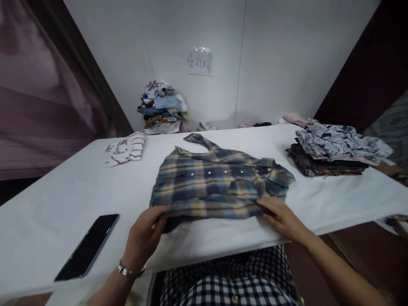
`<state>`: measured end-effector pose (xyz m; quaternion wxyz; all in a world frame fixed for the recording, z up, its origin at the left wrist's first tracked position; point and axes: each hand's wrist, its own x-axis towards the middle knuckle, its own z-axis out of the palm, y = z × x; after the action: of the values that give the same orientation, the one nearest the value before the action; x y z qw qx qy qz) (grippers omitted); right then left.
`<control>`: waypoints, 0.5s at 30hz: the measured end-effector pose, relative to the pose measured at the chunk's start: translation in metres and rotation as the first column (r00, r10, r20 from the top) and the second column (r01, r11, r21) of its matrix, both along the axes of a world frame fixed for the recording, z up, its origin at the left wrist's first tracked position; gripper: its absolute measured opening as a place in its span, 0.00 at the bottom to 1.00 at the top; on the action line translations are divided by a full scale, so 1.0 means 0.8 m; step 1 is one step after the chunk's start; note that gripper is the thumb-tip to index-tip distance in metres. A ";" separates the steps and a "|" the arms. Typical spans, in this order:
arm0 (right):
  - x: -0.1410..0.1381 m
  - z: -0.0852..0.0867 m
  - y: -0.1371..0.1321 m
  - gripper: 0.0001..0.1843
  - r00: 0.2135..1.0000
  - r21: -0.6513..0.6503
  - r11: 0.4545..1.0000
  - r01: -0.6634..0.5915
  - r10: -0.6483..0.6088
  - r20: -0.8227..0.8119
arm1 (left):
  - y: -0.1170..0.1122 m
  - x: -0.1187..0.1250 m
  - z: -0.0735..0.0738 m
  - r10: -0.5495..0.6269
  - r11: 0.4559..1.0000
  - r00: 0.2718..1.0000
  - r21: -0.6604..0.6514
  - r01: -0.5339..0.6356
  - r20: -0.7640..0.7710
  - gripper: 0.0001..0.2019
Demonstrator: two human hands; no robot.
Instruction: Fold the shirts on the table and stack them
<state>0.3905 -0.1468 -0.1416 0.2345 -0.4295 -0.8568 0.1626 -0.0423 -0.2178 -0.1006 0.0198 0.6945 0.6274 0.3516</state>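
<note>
A plaid shirt [210, 178] in blue, yellow and grey lies sideways on the white table, button row facing up and collar to the right. One sleeve sticks out at the far side. My left hand [145, 231] pinches the near edge at the hem end, on the left. Nearer the collar, my right hand [279, 214] grips the same near edge, fingers on top and thumb below. Between the two hands that edge is folded inward a little.
A black phone [89, 246] lies at the left front of the white table [63, 191]. Behind it sits a folded red-and-white garment [126, 148]. Folded clothes [334, 148] are stacked at the right. A tall clothes pile [164, 108] stands by the wall, below a paper sign [199, 63].
</note>
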 end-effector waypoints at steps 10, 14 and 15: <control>-0.139 0.034 -0.017 0.26 0.913 -0.176 0.973 -0.147 0.065 -0.404 | 0.045 0.139 0.074 -0.395 0.809 0.593 -0.040 0.586 0.702 0.18; -0.073 0.038 -0.034 0.26 0.734 -0.387 0.918 0.083 -0.319 -0.599 | 0.031 0.081 0.032 -0.331 0.903 0.890 -0.167 0.395 0.314 0.25; -0.049 0.043 -0.043 0.28 0.638 -0.416 0.899 0.133 -0.399 -0.659 | 0.024 0.062 0.016 -0.304 0.925 0.940 -0.189 0.330 0.155 0.26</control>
<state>0.3510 -0.1813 -0.1069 0.5025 -0.4847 -0.5771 0.4237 0.0076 -0.1988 -0.0880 0.1890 0.7578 0.5380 0.3170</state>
